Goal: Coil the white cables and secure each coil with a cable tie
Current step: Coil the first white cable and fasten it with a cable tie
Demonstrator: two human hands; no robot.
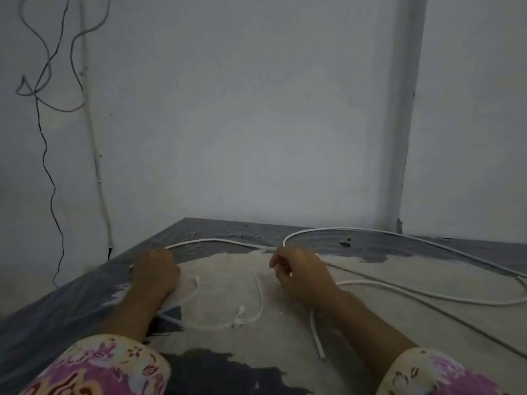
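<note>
A long white cable (399, 236) lies in wide loops across the worn table (85, 286), curving from the far edge out to the right side. My right hand (299, 273) is closed on this cable near the middle of the table, where the loop bends back. My left hand (155, 270) rests on the table at the left, fingers curled over another stretch of the white cable (216, 240). Between my hands lies a thin white cable tie (242, 317), bent into a curve. A loose cable end (318, 337) lies under my right forearm.
The table has a dark top with a large pale, worn patch (233, 283). A grey wall stands right behind it. Dark wires (48, 172) hang down the wall at the left, beyond the table's left edge. A small dark bit (345, 241) lies near the far edge.
</note>
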